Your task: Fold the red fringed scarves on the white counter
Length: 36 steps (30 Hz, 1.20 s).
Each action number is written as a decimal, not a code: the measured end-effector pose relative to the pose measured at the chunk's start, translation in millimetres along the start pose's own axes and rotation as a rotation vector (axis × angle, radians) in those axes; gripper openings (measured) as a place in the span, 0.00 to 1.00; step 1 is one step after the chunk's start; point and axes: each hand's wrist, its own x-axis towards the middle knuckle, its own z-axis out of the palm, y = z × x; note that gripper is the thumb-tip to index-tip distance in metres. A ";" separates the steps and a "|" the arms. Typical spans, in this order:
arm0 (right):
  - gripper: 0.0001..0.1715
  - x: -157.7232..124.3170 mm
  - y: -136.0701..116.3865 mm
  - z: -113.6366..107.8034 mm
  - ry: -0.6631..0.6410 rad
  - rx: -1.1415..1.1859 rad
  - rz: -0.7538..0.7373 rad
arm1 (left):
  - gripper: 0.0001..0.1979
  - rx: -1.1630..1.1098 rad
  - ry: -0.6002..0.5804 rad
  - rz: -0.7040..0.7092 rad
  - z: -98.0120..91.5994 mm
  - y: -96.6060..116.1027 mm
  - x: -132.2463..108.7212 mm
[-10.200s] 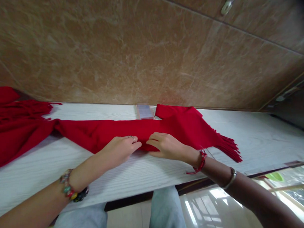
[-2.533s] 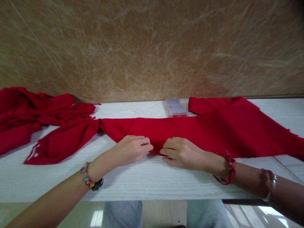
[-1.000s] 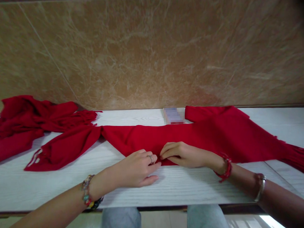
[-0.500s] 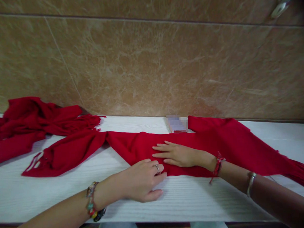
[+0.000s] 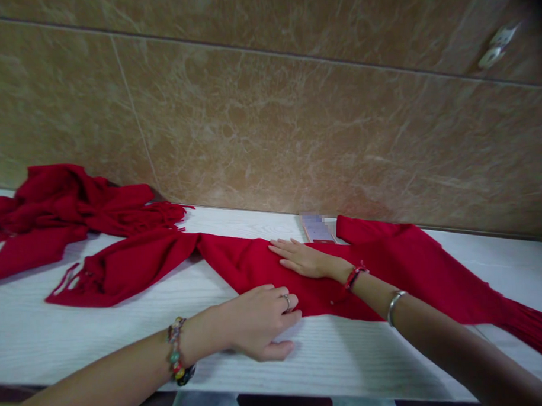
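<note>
A red fringed scarf (image 5: 415, 269) lies stretched along the white wood-grain tabletop, folded or twisted near its left end. My right hand (image 5: 302, 258) rests flat on the middle of the scarf towards its far edge, fingers stretched out. At the scarf's near edge, my left hand (image 5: 264, 321) lies with bent fingers on the cloth and the thumb apart over the table. Its fingertips are partly hidden, and no cloth shows pinched between thumb and fingers.
A crumpled red fringed cloth (image 5: 62, 204) is heaped at the back left. Behind the scarf, a flat purple-blue item (image 5: 317, 227), partly blurred, lies near the brown marbled wall (image 5: 250, 121). The white table (image 5: 360, 354) ends close to my legs.
My right hand has slid across the scarf towards its far edge and slightly left. The left hand stays at the near edge. The view has tilted a little.
</note>
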 end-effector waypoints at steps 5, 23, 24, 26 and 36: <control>0.32 -6.9 -3.1 -3.0 0.134 -0.047 0.070 | 0.17 0.000 0.003 -0.005 2.4 -2.6 -0.9; 0.33 -35.7 -16.0 5.8 0.130 -0.059 0.163 | 0.10 -0.191 -0.016 -0.058 -1.3 -9.5 5.6; 0.33 -35.5 -15.3 6.1 0.137 -0.059 0.156 | 0.10 -0.197 -0.014 -0.062 -1.3 -9.5 6.0; 0.33 -34.5 -14.2 6.1 0.150 -0.055 0.147 | 0.11 -0.208 -0.018 -0.071 -1.6 -9.4 6.7; 0.29 -64.9 -23.6 -15.9 0.268 0.037 0.048 | 0.14 -0.351 -0.004 -0.075 -5.7 -13.2 4.8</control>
